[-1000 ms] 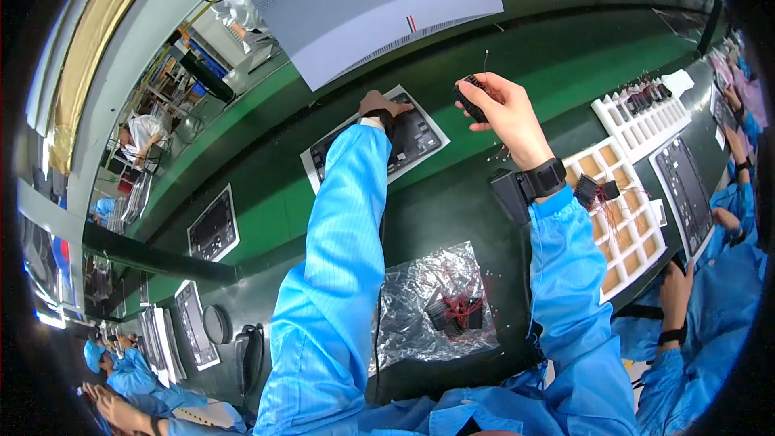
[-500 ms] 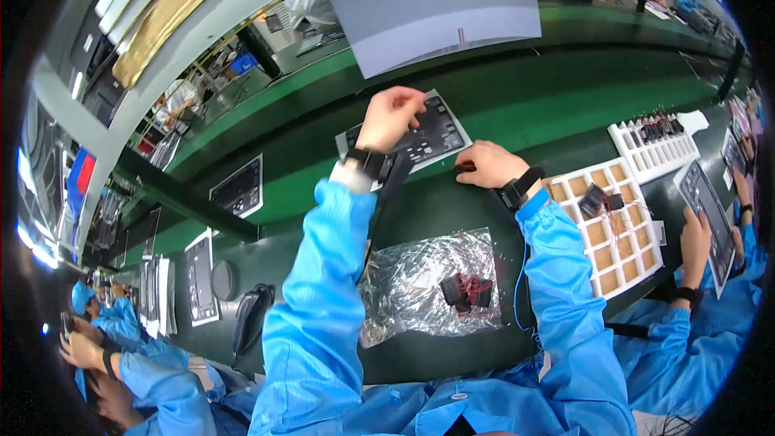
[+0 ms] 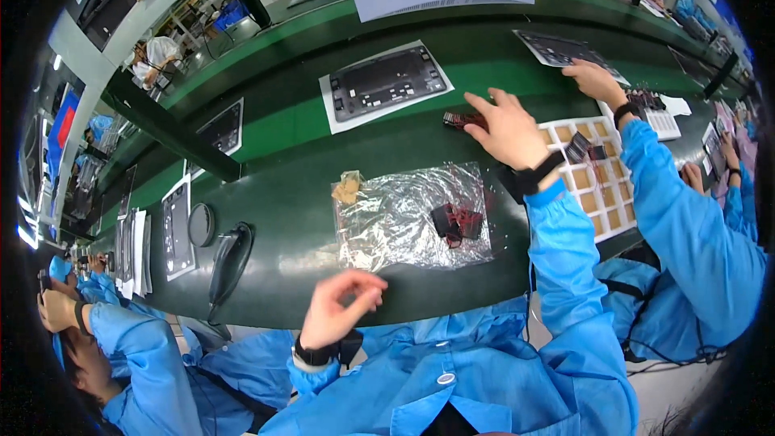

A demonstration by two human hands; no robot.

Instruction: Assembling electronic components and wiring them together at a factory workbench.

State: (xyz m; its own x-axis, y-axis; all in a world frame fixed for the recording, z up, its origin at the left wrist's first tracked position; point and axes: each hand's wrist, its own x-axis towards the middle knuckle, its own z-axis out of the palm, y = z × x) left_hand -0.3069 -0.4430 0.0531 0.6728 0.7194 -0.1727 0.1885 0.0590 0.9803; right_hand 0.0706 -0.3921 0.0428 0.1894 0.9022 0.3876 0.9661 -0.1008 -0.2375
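My left hand (image 3: 341,308) hovers near the table's front edge, close to my body. Its fingers are loosely curled, with a gap to the thumb and nothing visible between them. Farther out, my right hand (image 3: 510,134) has its fingers spread beside a small bundle of dark parts with reddish wires (image 3: 463,119), which lies at the edge of the green strip. A dark flat panel with small white pieces (image 3: 387,85) rests on a white sheet to its left. Between my arms lies a clear plastic bag (image 3: 395,222), with black parts on red wires (image 3: 457,224) on it.
A white compartment tray (image 3: 575,200) holding wired black parts stands at my right. Above it, a co-worker's hand (image 3: 596,81) grips another dark panel (image 3: 565,50). At left are a black pouch-like object (image 3: 232,262), a round dark disc (image 3: 202,224) and a green post (image 3: 173,129).
My left hand has drawn back from above the panel toward my body. My right hand's fingers have spread, letting go of the wired parts. A co-worker's arm with a panel has come in at right.
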